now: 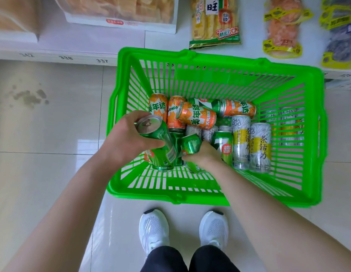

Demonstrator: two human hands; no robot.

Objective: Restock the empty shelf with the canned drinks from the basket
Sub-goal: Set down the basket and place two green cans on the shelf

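Over the green basket point(220, 57), which stood on the floor beside the shelf point(52, 46), the left hand point(129, 138) gripped one green can point(158, 143) with curled fingers, while the right hand point(203, 156) curled around a second green can point(190, 144) lying among the orange cans point(196, 117) and silver cans point(260, 146).

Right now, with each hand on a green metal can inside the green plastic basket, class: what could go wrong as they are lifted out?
1. The left hand holds a tilted green metal can beside the second green metal can that the right hand grips; they could knock and slip.
2. An orange can lies loose across other cans in the green plastic basket; it may roll once neighbours leave.
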